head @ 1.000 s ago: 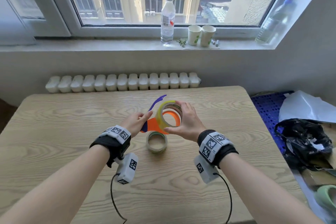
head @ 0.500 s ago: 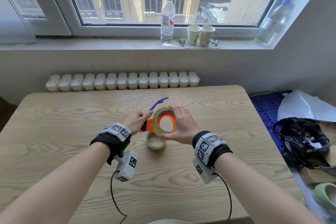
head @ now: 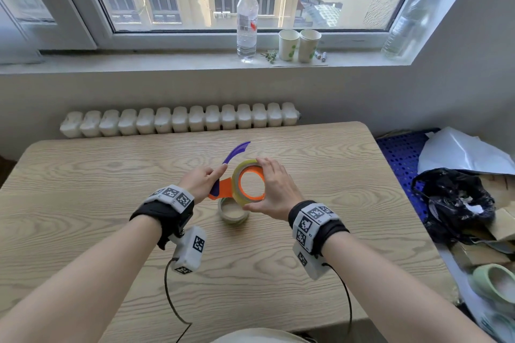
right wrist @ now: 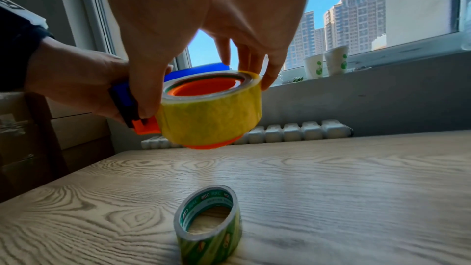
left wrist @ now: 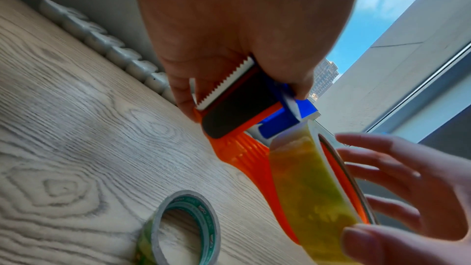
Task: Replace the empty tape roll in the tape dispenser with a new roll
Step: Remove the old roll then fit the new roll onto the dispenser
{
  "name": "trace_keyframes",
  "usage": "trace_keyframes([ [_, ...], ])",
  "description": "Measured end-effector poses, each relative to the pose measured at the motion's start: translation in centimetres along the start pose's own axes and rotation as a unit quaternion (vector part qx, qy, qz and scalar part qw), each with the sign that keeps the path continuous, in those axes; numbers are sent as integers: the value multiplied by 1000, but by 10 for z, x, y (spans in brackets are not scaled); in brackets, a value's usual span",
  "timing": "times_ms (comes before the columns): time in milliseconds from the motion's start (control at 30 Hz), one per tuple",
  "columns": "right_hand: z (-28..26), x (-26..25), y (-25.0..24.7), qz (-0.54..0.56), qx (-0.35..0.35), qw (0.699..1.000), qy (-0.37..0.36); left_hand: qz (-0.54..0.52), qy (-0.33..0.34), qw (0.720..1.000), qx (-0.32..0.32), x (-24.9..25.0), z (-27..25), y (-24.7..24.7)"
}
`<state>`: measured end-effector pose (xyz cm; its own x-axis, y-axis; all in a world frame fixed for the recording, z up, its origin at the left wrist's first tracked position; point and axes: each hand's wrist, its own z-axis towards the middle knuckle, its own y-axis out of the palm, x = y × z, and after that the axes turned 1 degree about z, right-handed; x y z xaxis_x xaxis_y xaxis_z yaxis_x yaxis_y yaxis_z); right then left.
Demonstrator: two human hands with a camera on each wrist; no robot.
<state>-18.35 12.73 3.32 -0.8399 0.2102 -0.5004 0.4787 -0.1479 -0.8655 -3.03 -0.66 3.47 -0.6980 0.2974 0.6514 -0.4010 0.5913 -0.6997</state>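
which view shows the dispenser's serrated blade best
Left wrist: the serrated blade shows clearly, teeth visible, beside the left hand. In the head and right wrist views it is hidden behind the hands.

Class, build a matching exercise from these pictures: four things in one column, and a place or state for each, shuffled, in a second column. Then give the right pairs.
Things
1. new roll
2. empty roll
3. dispenser
4. paper cups

Places or states
A. on the window sill
B. lying on the table
C. gripped by the left hand
D. on the orange hub, right hand around it

Pairs: 1-D, 2-B, 3-C, 4-A
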Motion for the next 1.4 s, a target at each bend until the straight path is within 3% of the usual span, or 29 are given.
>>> trace_keyframes([
  [267, -4, 7, -4, 25, 6, 1000, 9, -164, 22, 986, -34, 8, -6, -1],
  [467, -1, 10, -9, 55, 3, 998, -9, -169, 44, 982, -77, 16, -13, -5],
  [700, 0, 7, -20, 96, 16, 995, -2, -144, -2, 985, -92, 27, -18, -15],
  [967, 3, 0, -22, 68, -66, 995, 17, -56, -17, 991, -123, 36, -17, -27],
  [1100, 5, 1, -17, 83, -57, 995, 24, -51, -25, 989, -139, 38, -18, -32],
  [1200, 5, 2, -16, 119, -26, 992, 35, -96, -52, 988, -105, 37, -13, -36],
  [1267, 3, 3, -16, 168, -2, 984, 59, -199, -98, 973, -63, 36, -11, -38],
  [1400, 0, 7, -17, 241, 37, 964, 107, -420, -145, 896, -15, 35, -9, -39],
])
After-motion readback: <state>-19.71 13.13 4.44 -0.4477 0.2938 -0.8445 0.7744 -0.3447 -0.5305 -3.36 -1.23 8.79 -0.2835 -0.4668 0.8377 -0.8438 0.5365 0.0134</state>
